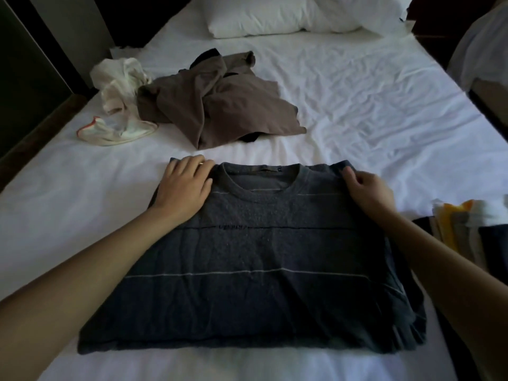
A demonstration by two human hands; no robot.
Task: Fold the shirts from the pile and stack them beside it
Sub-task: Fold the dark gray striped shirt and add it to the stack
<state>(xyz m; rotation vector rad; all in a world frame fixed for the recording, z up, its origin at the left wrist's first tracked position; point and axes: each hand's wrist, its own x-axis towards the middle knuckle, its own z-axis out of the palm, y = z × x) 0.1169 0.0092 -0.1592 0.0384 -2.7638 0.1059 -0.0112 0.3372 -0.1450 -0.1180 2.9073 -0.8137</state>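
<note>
The dark striped shirt (pixel 255 270) lies face up at lower centre. My left hand (pixel 184 185) presses flat on its left shoulder, fingers straight, forearm low. My right hand (pixel 368 188) pinches the right shoulder with curled fingers. The unfolded pile (pixel 217 105) sits upper left, and the folded stack (pixel 461 226) at the right edge.

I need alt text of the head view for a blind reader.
A left hand rests on a dark striped shirt on a white bed, while the right hand pinches its shoulder. Unfolded clothes lie behind, a folded stack at right.
</note>
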